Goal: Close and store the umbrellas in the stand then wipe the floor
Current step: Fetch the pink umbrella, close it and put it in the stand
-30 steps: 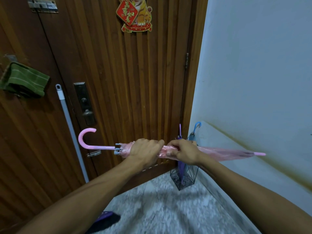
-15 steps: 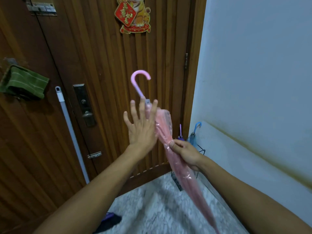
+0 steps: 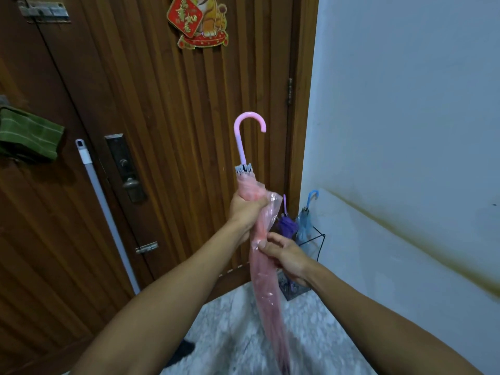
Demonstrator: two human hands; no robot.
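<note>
We have our left hand [image 3: 247,209] wrapped tight around the upper part of the pink umbrella [image 3: 263,266], fingers curled fully round the bunched canopy just below the rib ends, with the thumb side facing up. Our right hand [image 3: 284,257] sits lower and a little to the right of it, thumb and fingers pinching the folded plastic against the shaft, so both hands are clamped on the same umbrella, one above the other and close together without touching. The umbrella stands nearly upright between us and the door: its pink hooked handle [image 3: 247,131] rises above the left hand, and the closed canopy hangs down past the right hand toward the speckled floor [image 3: 238,328], its tip blurred near the lower edge of the view. Just behind the right hand, in the corner, stands a black wire umbrella stand [image 3: 316,244] holding a purple umbrella [image 3: 286,224] and a blue umbrella [image 3: 307,217], both upright with handles up. Beyond the left hand is the brown wooden door [image 3: 162,131], with a lock plate and knob [image 3: 125,169] to the left, a grey mop pole [image 3: 105,209] leaning on it, and a green cloth [image 3: 28,135] hanging further left. A red and gold tiger decoration [image 3: 198,21] hangs high above. The pale wall [image 3: 405,104] fills the right side.
</note>
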